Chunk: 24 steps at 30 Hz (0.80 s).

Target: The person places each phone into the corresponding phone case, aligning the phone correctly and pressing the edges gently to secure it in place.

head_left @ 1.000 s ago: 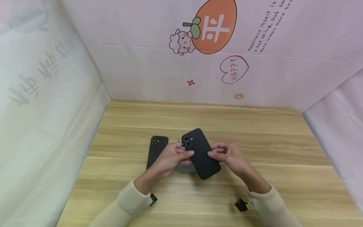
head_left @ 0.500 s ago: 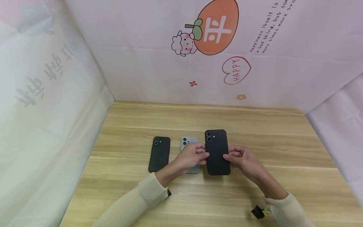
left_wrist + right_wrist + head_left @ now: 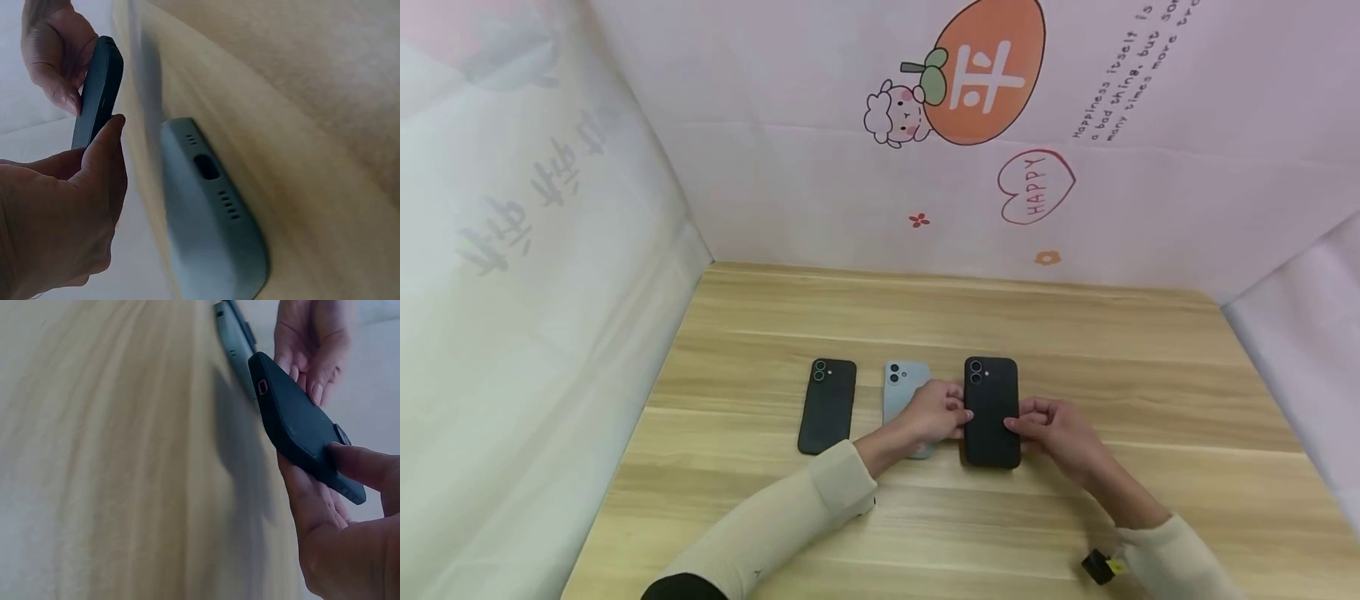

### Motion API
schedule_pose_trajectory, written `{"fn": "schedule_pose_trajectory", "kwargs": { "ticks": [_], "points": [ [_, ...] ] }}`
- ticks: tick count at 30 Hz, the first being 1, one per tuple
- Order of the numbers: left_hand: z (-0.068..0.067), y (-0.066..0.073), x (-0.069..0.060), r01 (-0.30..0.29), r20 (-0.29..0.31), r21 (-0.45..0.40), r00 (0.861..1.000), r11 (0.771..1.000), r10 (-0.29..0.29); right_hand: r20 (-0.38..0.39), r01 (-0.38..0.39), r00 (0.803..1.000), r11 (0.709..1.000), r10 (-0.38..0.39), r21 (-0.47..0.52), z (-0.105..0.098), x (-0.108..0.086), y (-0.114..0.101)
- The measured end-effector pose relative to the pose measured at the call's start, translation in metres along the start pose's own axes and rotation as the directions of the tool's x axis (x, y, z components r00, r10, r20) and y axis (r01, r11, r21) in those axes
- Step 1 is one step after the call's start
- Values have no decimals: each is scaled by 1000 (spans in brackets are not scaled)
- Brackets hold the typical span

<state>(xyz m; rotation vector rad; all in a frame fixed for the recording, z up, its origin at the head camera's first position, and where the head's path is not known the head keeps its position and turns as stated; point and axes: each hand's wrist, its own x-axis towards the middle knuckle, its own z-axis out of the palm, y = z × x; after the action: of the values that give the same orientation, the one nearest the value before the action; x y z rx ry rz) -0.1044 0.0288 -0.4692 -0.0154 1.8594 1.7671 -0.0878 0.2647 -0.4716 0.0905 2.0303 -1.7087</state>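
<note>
A black phone (image 3: 992,392) in a case, camera side up, is held between both hands over the right-middle of the table. My left hand (image 3: 936,410) pinches its left edge, thumb on the back. The right hand (image 3: 1056,433) grips the opposite edge the same way. In the right wrist view the phone (image 3: 300,428) is tilted and apart from the tabletop, with its shadow below. Under my left hand and forearm lies a light blue-grey phone (image 3: 904,383), partly hidden; its port end shows large in the left wrist view. Further left lies another black phone (image 3: 827,408), back up.
The phones are over a light wood-grain table (image 3: 760,333). White printed cloth (image 3: 820,192) hangs behind it and along both sides. A small black device (image 3: 1099,567) is at the right sleeve cuff.
Both hands have carried the black phone to the right, straightened it from a slant and lowered it. The light blue-grey phone has come into fuller view.
</note>
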Motion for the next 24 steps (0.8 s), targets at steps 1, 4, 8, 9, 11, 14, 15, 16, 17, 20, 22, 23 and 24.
{"fn": "schedule_pose_trajectory", "kwargs": {
  "ticks": [1,4,8,9,11,14,15,16,17,20,22,23,24],
  "points": [
    [1,-2,1,1,-7,23,1000,1000,-1,-18,-12,1000,1000,12,-19,1,1,2],
    [3,-6,2,15,-25,62,1000,998,-13,-56,-30,998,997,26,-75,4,3,8],
    [4,-9,4,30,-34,68,999,997,-27,-97,-23,995,990,9,-139,8,3,14],
    [4,-10,5,34,-35,66,999,997,-31,-105,-14,994,986,-3,-163,9,3,15],
    [5,-10,5,41,-38,57,999,998,-39,-122,3,992,974,-32,-227,12,3,17],
    [6,-11,6,53,-47,31,998,998,-52,-159,28,983,932,-91,-362,14,3,18],
    [6,-11,6,54,-51,27,997,998,-53,-169,35,979,914,-113,-405,15,3,18],
    [6,-11,6,51,-54,28,997,998,-49,-179,39,975,893,-132,-448,16,3,18],
    [6,-11,5,46,-56,33,997,998,-44,-187,43,971,875,-150,-482,17,4,18],
    [8,-10,1,32,-58,54,998,998,-29,-190,65,960,827,-204,-558,19,4,16],
    [9,-9,-2,25,-50,53,998,998,-23,-178,82,956,797,-232,-599,20,5,16],
    [10,-9,-4,25,-49,50,999,998,-23,-172,88,955,785,-242,-613,21,4,15],
    [10,-8,-6,26,-47,48,999,999,-24,-166,94,954,773,-251,-628,22,4,15]
  ]
}}
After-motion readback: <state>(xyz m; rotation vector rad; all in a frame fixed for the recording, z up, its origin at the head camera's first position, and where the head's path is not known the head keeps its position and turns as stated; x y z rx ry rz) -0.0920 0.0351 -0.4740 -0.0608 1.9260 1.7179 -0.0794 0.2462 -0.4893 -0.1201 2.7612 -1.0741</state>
